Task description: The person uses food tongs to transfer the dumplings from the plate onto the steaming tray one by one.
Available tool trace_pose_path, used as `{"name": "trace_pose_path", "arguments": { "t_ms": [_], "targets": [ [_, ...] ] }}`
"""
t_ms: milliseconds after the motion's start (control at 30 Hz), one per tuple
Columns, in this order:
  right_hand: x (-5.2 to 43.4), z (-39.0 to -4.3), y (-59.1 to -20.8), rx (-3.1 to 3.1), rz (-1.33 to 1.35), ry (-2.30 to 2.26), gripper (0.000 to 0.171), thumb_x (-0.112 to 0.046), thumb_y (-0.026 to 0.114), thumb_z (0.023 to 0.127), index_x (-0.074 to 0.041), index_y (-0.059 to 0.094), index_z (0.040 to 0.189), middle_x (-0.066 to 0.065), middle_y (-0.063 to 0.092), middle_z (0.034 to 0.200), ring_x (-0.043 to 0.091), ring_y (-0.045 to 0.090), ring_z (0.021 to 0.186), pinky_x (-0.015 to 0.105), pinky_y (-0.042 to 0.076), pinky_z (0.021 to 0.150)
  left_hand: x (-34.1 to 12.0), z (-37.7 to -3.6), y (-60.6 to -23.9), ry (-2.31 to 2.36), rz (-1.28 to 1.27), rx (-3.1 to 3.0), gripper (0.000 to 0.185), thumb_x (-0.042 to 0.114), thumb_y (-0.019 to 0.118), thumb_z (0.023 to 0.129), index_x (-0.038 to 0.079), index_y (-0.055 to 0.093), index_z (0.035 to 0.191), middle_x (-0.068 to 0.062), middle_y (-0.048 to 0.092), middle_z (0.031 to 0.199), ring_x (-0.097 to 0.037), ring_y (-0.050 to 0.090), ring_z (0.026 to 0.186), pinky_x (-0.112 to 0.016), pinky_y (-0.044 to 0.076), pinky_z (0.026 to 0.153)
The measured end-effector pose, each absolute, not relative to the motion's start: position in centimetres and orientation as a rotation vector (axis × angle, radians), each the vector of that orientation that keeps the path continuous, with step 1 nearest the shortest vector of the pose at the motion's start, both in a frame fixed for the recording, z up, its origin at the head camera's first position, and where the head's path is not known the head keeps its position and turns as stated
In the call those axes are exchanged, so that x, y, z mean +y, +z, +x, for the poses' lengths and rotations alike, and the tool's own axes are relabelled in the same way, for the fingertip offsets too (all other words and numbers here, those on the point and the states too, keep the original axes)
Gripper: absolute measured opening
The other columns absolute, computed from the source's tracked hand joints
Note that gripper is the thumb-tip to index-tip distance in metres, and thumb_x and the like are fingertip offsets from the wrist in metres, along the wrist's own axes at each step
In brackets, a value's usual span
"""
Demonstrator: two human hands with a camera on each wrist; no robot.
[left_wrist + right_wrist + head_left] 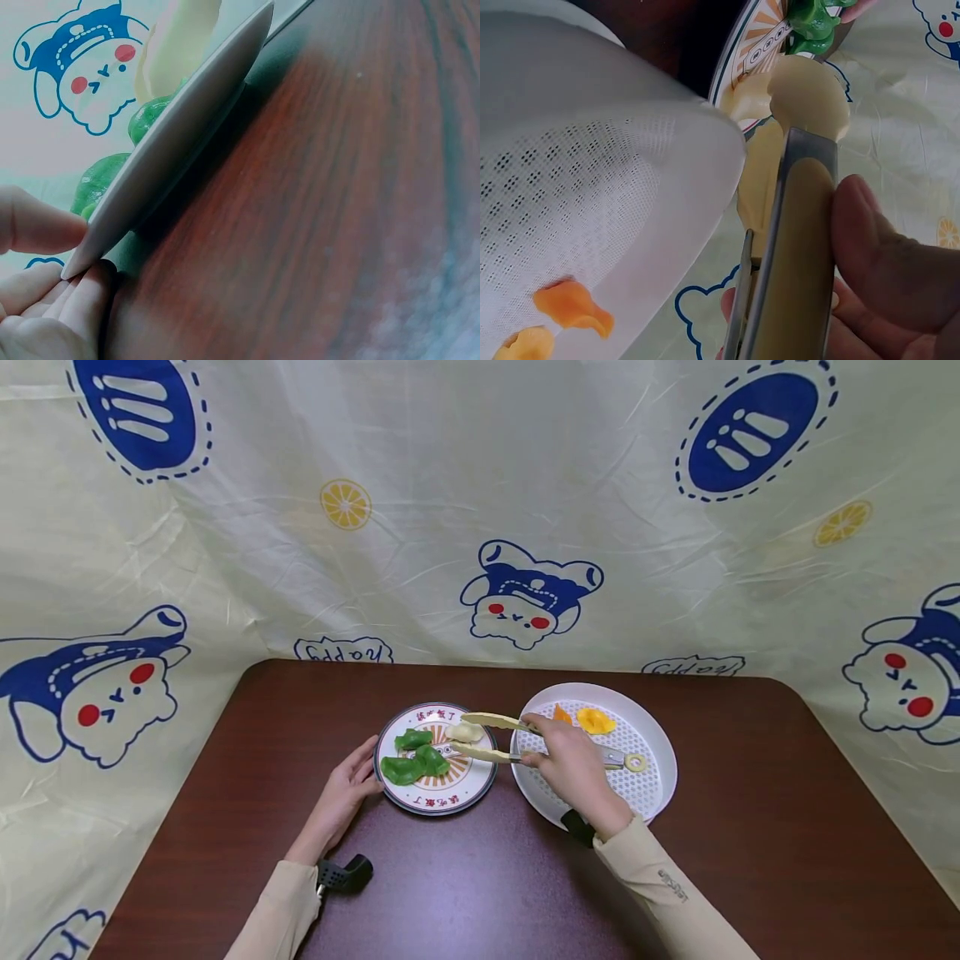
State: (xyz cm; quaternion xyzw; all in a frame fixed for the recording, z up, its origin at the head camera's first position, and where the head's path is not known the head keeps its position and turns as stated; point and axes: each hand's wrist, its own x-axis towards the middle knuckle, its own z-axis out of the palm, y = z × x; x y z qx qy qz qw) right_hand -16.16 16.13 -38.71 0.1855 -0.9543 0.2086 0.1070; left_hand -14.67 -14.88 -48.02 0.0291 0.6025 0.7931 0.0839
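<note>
My left hand (pixel 348 789) pinches the left rim of a round white plate (pixel 468 789), thumb on top and fingers beneath, as the left wrist view shows. Three green dumplings (pixel 431 761) lie on the plate's left half. A cream-white dumpling (pixel 463 732) is at its upper right. With my right hand (pixel 573 768) I grip metal tongs (pixel 795 247) with cream tips. The tips stand apart over the plate, on either side of the white dumpling; whether they touch it, I cannot tell.
Right of the plate stands a round white tray (pixel 663 760) with a perforated base. It holds a yellow dumpling (pixel 596 721) and an orange one (pixel 574 306), the latter partly hidden by my right hand in the head view. Both dishes are on a dark brown table (pixel 480 893).
</note>
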Motion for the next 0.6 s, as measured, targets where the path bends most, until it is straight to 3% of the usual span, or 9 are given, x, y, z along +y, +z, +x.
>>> {"name": "trace_pose_path", "arguments": {
  "t_ms": [600],
  "targets": [
    [14.8, -16.6, -39.0, -2.837, 0.451, 0.551, 0.039, -0.007, 0.079, 0.075, -0.006, 0.067, 0.112, 0.01, 0.069, 0.093, 0.027, 0.06, 0.076, 0.042, 0.047, 0.062, -14.9, -14.7, -48.1, 2.367, 0.075, 1.799, 0.078, -0.018, 0.046, 0.078, -0.008, 0.016, 0.149, -0.023, 0.015, 0.154, -0.029, 0.022, 0.139, -0.015, 0.039, 0.094]
  ]
}}
